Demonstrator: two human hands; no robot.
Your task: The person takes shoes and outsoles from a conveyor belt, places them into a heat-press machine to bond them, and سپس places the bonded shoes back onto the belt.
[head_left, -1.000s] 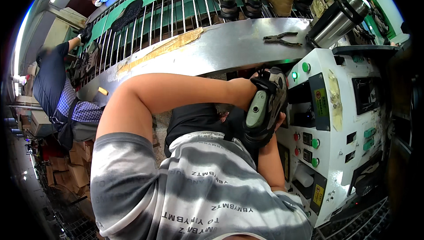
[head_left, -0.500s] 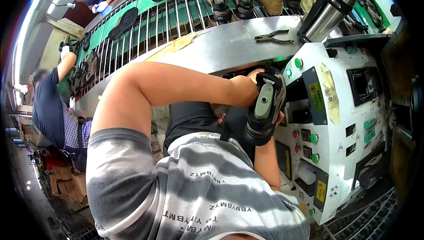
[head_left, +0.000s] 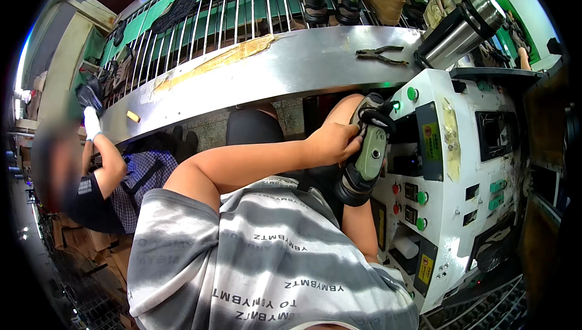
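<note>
A dark sports shoe (head_left: pixel 353 189) with a green shoe last (head_left: pixel 372 155) inside it is held tilted in front of me, close to the white machine. My left hand (head_left: pixel 337 144) is closed at its upper left side, fingers bent against the laces and opening. From below, my right forearm (head_left: pixel 360 228) reaches up behind the shoe. That hand is mostly hidden by it and appears to support its far side. The shoe's heel end points down toward my lap.
The white machine (head_left: pixel 451 208) with green and red buttons stands at right. Ahead runs a metal ledge (head_left: pixel 242 78) bearing pliers (head_left: pixel 382 55) and a steel flask (head_left: pixel 462 33). Beyond are rollers with shoes, a tan boot (head_left: pixel 384 1) and soles. A co-worker's gloved hand (head_left: pixel 92 122) holds a shoe at left.
My left hand has shifted onto the near side of the shoe, its fingers now showing at the laces. The view has turned slightly, and the co-worker at left has leaned closer.
</note>
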